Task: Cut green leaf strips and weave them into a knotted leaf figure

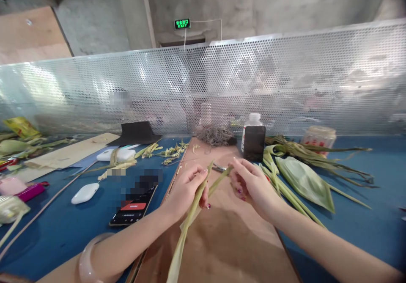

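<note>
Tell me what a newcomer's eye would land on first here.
First, the two hands at centre: left hand and right hand both grip a long green leaf strip above a brown board. Behind stand a dark bottle and a shiny perforated metal screen.

The lower end of the long leaf strip (187,228), held in the left hand (187,190), is cut off by the bottom edge. Both forearms are cropped at the same edge. The scissors (218,168) between the hands are largely hidden by the strip and the right hand (253,185). Left of the left hand, part of the phone (133,209) is blurred out, and a further blurred patch sits beyond it. The bottle (253,141) label beyond the right hand cannot be read.
</note>
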The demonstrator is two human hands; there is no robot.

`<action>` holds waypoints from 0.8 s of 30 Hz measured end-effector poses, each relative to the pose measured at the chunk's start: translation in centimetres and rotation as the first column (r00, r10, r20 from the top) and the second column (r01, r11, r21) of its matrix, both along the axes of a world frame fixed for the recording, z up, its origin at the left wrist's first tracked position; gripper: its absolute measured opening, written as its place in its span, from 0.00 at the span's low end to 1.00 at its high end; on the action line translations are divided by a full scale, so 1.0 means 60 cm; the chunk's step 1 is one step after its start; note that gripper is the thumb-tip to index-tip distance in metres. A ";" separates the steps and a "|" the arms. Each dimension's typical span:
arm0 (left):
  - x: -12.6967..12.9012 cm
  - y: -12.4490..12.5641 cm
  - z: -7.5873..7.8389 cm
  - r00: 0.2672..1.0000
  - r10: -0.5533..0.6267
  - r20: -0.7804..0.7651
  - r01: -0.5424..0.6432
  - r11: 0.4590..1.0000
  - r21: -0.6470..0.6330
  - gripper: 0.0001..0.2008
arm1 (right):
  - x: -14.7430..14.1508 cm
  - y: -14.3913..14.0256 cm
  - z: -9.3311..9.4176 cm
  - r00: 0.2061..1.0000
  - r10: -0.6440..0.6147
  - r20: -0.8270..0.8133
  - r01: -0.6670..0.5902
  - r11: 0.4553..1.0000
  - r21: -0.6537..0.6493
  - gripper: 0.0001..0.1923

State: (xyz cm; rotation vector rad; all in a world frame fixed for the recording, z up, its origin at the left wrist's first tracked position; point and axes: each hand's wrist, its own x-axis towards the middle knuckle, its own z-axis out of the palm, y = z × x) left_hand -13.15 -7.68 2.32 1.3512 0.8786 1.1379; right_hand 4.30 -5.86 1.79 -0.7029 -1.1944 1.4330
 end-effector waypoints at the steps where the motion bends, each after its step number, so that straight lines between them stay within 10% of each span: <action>1: 0.000 0.000 -0.001 1.000 -0.015 0.019 0.015 1.000 -0.008 0.13 | -0.003 -0.003 -0.001 0.999 0.032 0.027 -0.032 0.999 -0.007 0.17; 15: 0.003 -0.008 0.004 0.987 -0.080 0.136 0.074 0.996 0.047 0.13 | -0.040 -0.022 -0.037 0.975 0.177 0.135 -0.176 0.984 -0.013 0.19; 24: -0.010 0.007 0.012 0.963 0.193 0.191 -0.200 0.980 0.021 0.13 | -0.022 -0.017 -0.026 0.987 0.144 0.069 -0.134 0.983 -0.126 0.18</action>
